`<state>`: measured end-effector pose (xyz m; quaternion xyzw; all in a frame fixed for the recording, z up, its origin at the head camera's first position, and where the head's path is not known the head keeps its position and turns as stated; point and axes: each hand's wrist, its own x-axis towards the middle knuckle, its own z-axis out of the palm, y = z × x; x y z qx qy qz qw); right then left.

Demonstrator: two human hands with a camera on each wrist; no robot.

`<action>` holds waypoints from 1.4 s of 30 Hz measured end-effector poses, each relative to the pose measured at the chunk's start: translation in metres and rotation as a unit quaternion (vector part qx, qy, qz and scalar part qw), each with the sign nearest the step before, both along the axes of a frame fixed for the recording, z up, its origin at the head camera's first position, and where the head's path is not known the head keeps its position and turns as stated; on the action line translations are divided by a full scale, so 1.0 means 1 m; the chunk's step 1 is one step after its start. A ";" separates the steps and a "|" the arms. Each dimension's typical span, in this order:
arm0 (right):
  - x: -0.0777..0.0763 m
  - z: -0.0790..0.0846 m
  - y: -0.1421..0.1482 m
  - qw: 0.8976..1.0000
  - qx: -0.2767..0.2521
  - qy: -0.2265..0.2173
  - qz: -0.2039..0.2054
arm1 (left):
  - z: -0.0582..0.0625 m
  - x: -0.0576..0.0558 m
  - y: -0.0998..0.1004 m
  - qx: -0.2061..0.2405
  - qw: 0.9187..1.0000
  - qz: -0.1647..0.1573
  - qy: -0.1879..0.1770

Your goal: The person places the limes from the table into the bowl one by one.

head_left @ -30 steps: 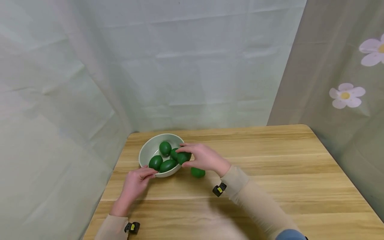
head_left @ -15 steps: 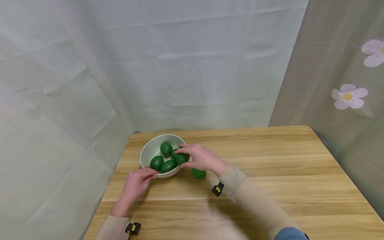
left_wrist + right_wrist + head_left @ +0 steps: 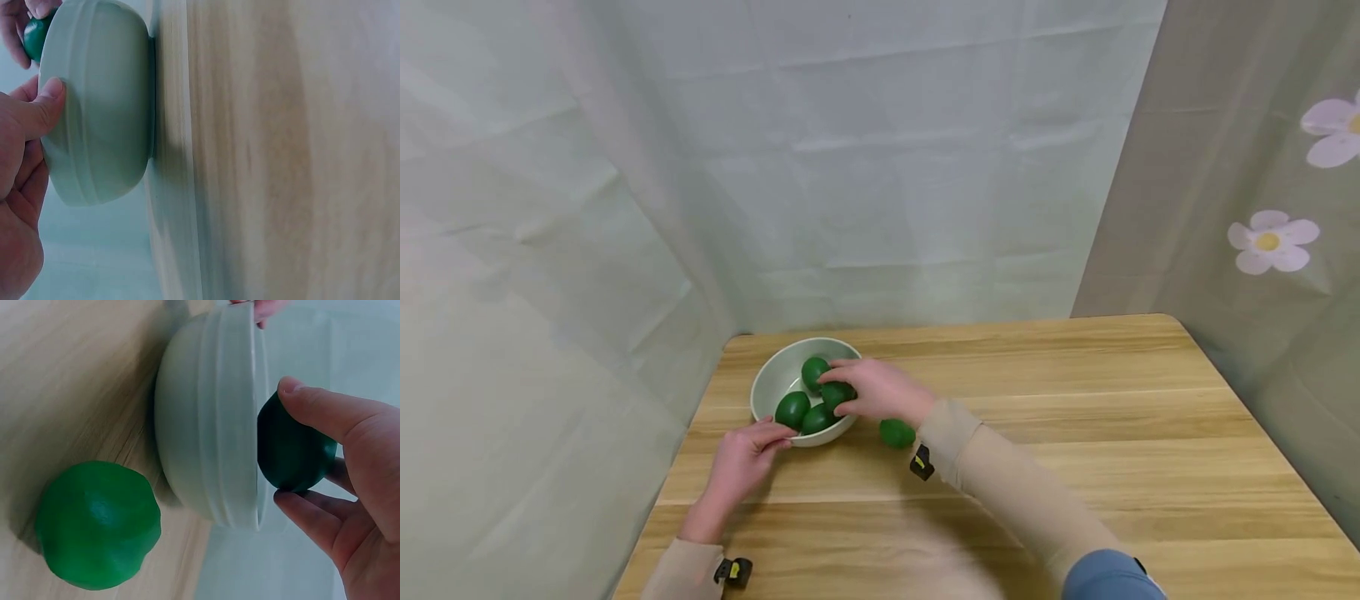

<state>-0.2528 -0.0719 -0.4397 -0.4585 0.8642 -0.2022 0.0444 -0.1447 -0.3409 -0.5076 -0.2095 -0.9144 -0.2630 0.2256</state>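
Observation:
My left hand pinches the near left rim of a pale green bowl, thumb outside the wall in the left wrist view. Over the bowl's right side, my right hand holds a smooth, dark green avocado-like fruit between thumb and fingers. Inside the bowl lie more dark green fruits, one at the near left, one at the near side and one farther back. The right hand and its fruit hide part of the bowl's inside.
A brighter green, lumpy fruit lies on the wooden table, just right of the bowl and below the right wrist. Pale curtains hang behind the table and along its sides.
My right hand has moved left with its dark green fruit, from the bowl's right rim to farther over the inside. The left hand has kept its grip on the rim.

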 end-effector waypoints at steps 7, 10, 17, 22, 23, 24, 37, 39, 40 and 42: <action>-0.006 -0.003 -0.017 1.000 0.025 0.014 -0.002 | -0.001 0.000 -0.002 0.000 1.000 0.007 -0.007; -0.006 -0.004 -0.020 1.000 0.024 0.015 -0.003 | -0.002 0.000 -0.002 0.000 1.000 0.005 -0.001; -0.002 -0.007 -0.014 1.000 0.012 0.016 0.003 | -0.004 -0.002 -0.002 -0.007 1.000 -0.003 0.019; -0.004 -0.012 -0.008 1.000 -0.007 0.021 0.002 | -0.004 -0.003 -0.004 -0.016 0.999 -0.003 0.029; -0.004 -0.013 -0.006 1.000 -0.010 0.021 0.000 | -0.004 -0.003 -0.004 -0.017 0.999 -0.003 0.029; -0.005 -0.013 -0.005 1.000 -0.013 0.021 -0.003 | -0.004 -0.003 -0.004 -0.017 0.999 -0.003 0.029; -0.005 -0.010 0.012 0.998 -0.053 -0.002 -0.020 | -0.002 -0.005 -0.005 -0.001 0.999 -0.013 0.041; -0.004 -0.011 0.016 0.998 -0.062 -0.002 -0.023 | -0.002 -0.005 -0.006 -0.001 0.999 -0.013 0.042; -0.004 -0.012 0.018 0.998 -0.066 -0.002 -0.024 | -0.002 -0.005 -0.006 -0.002 0.999 -0.013 0.043; -0.004 -0.013 0.022 0.997 -0.077 -0.008 -0.026 | -0.003 -0.005 -0.007 -0.005 0.999 -0.013 0.046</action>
